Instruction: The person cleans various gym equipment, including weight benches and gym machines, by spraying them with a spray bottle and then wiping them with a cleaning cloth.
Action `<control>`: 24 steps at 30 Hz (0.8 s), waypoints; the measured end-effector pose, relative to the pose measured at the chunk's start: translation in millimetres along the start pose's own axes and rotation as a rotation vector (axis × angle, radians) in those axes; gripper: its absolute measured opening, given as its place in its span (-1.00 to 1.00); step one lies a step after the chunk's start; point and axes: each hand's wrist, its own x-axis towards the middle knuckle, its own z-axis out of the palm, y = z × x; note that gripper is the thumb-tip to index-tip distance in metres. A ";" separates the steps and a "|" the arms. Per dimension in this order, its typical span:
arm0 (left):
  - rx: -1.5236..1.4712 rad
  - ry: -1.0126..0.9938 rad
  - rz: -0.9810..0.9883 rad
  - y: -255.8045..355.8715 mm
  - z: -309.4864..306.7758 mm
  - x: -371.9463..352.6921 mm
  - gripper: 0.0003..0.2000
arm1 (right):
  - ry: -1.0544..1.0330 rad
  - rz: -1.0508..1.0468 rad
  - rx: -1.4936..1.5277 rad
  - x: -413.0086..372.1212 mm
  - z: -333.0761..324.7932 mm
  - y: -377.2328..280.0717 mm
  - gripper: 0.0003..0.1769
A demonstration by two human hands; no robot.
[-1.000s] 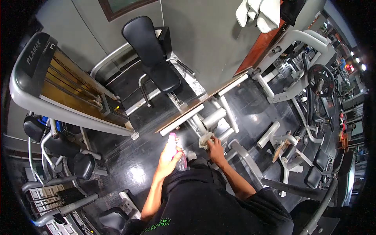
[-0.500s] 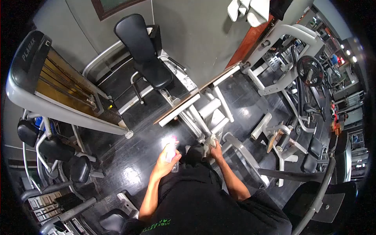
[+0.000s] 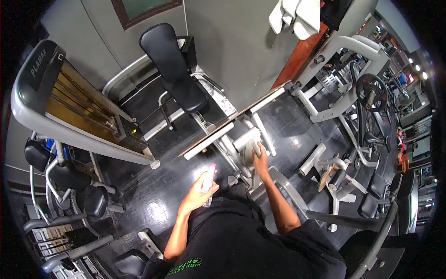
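Observation:
My left hand (image 3: 199, 195) is closed around a small clear bottle (image 3: 209, 182) with a pink top, held above the dark floor. My right hand (image 3: 260, 160) grips a pale cloth (image 3: 252, 141), which lies against the white tubes of a machine frame (image 3: 243, 141) in front of me. A long flat bar with white rollers (image 3: 209, 141) crosses that frame.
A black-padded seat (image 3: 186, 93) stands ahead by the wall. To the left is a weight-stack machine (image 3: 79, 125). White towels (image 3: 304, 18) hang at the top. A grey frame (image 3: 290, 190) curves close by my right forearm, with more machines beyond.
My right hand has moved forward and slightly right with the cloth, up along the machine frame. My left hand still holds the bottle, now tilted a little more to the right.

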 end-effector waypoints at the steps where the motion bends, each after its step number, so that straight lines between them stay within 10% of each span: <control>1: 0.003 0.009 -0.005 2.1 2.8 3.4 -0.56 | 0.010 -0.177 -0.099 15.4 -0.2 1.2 -0.60; 4: 0.027 0.039 0.007 8.3 12.8 13.6 -0.56 | 0.102 -0.453 -0.286 57.6 2.6 2.7 -0.58; 11: 0.071 0.096 -0.066 12.7 38.6 34.8 -0.56 | -0.449 -0.542 -0.334 55.4 18.5 -34.6 -0.59; 17: 0.049 0.152 -0.058 10.1 59.1 53.9 -0.56 | -0.153 -0.186 -0.392 103.4 -3.2 -13.7 -0.62; 20: 0.047 0.204 -0.036 9.5 68.6 58.5 -0.56 | -0.266 -0.535 -0.391 73.9 23.2 -6.5 -0.63; 24: 0.013 0.253 -0.081 14.1 78.0 58.9 -0.55 | -0.508 -0.489 -0.271 54.3 16.7 -30.6 -0.55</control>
